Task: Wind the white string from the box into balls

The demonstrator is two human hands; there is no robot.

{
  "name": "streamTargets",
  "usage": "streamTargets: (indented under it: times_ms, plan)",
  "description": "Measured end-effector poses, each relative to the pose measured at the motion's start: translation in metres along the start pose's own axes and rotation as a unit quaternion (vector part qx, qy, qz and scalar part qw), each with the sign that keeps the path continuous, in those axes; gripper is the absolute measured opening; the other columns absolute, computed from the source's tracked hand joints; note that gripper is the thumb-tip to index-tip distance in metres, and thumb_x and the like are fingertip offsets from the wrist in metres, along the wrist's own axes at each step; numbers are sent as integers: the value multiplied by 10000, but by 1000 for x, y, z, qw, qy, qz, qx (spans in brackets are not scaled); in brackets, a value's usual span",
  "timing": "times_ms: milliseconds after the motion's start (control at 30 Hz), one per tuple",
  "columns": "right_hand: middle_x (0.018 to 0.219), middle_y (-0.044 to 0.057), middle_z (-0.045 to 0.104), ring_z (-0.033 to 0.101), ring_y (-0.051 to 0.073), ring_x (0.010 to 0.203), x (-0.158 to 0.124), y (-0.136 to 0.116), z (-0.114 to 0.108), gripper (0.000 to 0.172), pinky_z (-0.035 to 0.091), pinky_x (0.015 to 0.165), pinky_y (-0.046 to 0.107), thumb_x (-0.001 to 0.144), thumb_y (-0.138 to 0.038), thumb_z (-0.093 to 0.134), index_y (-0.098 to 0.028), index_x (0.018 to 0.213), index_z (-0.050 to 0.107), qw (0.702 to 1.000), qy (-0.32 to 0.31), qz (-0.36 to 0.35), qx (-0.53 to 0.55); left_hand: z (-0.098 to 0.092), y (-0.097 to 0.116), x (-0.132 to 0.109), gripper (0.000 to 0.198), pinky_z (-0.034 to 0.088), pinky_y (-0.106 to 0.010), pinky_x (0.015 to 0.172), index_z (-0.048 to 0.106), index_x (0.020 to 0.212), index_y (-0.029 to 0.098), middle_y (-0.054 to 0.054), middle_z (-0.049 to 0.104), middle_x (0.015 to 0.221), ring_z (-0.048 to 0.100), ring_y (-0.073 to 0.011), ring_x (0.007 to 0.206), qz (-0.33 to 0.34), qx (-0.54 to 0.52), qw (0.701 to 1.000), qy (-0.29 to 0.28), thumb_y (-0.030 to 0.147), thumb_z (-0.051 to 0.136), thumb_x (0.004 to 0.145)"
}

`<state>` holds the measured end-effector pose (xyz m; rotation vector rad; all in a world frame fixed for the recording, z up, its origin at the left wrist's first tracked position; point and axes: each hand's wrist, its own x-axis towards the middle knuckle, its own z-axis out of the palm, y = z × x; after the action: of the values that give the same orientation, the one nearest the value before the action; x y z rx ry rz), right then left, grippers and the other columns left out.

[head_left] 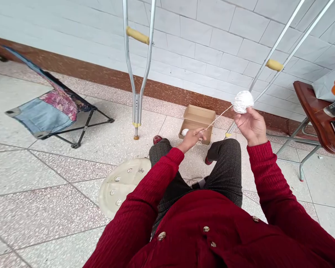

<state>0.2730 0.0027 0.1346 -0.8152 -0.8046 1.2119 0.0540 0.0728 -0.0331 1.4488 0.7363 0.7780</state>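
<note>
Now: white yarn ball (243, 101) sits raised at the right hand's (250, 125) fingertips, gripped from below. Strand (218, 118) runs straight, slanting down-left to the left hand (193, 140), lower, nearer the box (199, 113); left fingers seemingly pinch it, contact partly hidden.

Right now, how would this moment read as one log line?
Left hand: holding strand | Right hand: holding white yarn ball, raised | Strand: stretched between hands | Open cardboard box: on floor, second ball inside
</note>
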Motion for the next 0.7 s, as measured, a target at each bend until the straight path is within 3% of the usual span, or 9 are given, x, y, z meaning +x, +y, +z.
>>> streamTargets:
  times_ms: [67,133,233,367,467,567,633,700]
  plan:
    - [1145,21,707,678,194,1042,3,-7,-15,413,621,669,265,781,-274,749,-304,1167,606,999,34,-27,17,-14,2,-12,580,509,-366,896,614,1301,119,-60,746,746,711,-218,828,-15,-42,999,0,520,609,881]
    - [1137,26,709,689,194,1009,4,-10,-27,421,625,653,267,778,-259,746,-292,1174,605,997,65,-36,36,-28,3,-22,652,511,-368,891,539,1376,107,-60,751,754,721,-220,815,-25,-69,997,18,541,585,892]
    - [1129,32,715,700,186,946,1,-3,-30,402,626,621,263,774,-242,739,-273,1156,616,995,78,-12,62,-48,-2,-26,546,505,-370,907,628,1225,98,-63,742,726,719,-227,811,-45,-48,996,60,524,567,890]
    - [1127,25,720,699,171,948,-7,13,-9,375,621,638,239,767,-238,754,-274,1120,633,998,35,31,49,-57,-14,-14,232,495,-356,918,731,963,180,-53,746,778,708,-254,904,-86,157,978,103,333,686,794]
    - [1095,6,727,699,165,922,-10,21,10,411,625,656,248,748,-221,789,-285,1127,642,998,-11,63,13,-45,-5,0,377,475,-370,989,713,1134,208,-71,752,1077,676,-257,1074,-54,202,972,110,198,696,757]
    - [1056,-5,731,691,155,853,-8,24,24,455,632,650,259,715,-190,822,-290,1130,662,994,-41,99,-22,-21,27,10,498,447,-374,1056,619,1320,169,-117,682,1289,622,-239,1209,25,87,994,56,173,626,822]
    - [1060,-4,726,682,147,838,-6,24,31,452,637,658,260,705,-199,838,-289,1119,679,991,-54,107,-55,-3,53,10,490,448,-377,1057,592,1353,171,-117,676,1304,619,-235,1215,64,-6,998,7,215,611,866]
    - [1081,1,717,675,147,853,-4,25,37,441,637,681,265,704,-231,849,-286,1112,690,989,-61,93,-98,11,74,5,403,457,-377,1037,640,1274,151,-108,722,1195,648,-232,1143,86,-61,994,-12,285,617,895]
